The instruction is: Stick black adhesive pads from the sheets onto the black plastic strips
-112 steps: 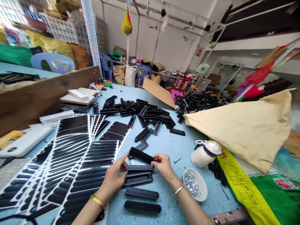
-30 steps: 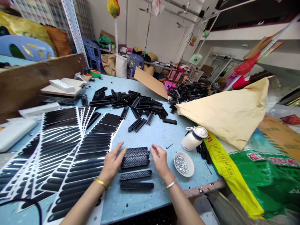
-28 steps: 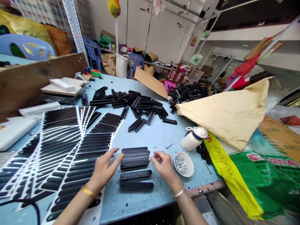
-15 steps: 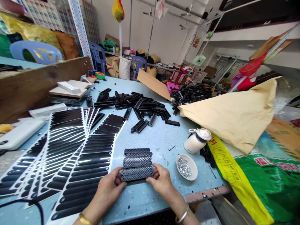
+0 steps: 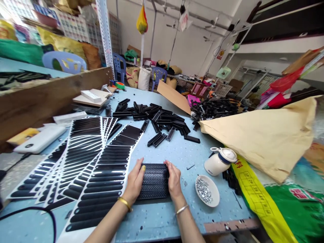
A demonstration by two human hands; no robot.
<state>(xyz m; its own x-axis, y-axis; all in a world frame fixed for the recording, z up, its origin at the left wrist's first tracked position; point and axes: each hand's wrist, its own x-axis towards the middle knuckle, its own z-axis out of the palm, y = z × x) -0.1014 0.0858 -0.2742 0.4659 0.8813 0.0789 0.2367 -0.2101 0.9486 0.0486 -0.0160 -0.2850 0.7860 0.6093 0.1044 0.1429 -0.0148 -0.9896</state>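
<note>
Several black perforated strips [image 5: 155, 182] lie side by side in a block on the blue table in front of me. My left hand [image 5: 134, 184] rests along the block's left ends, its fingers stretched forward and the thumb near the top edge. Flat against the right ends is my right hand [image 5: 174, 180], also with straight fingers. Neither hand wraps round a strip. Right of them stands a white bowl [image 5: 214, 193] of small shiny metal parts, with a small black hex key [image 5: 190, 167] behind it.
Sheets of black strip-shaped stickers [image 5: 101, 189] fan out on the left. Loose black plastic pieces [image 5: 162, 118] are heaped farther back. A white lidded jug [image 5: 215, 163] stands behind the bowl, near a big sheet of brown paper [image 5: 258, 131]. A wooden board [image 5: 63, 87] edges the table's left side.
My hands have gone from pinching the nearest strips at their ends to lying flat along both sides of the block. The strips now sit closer together. The view has shifted left.
</note>
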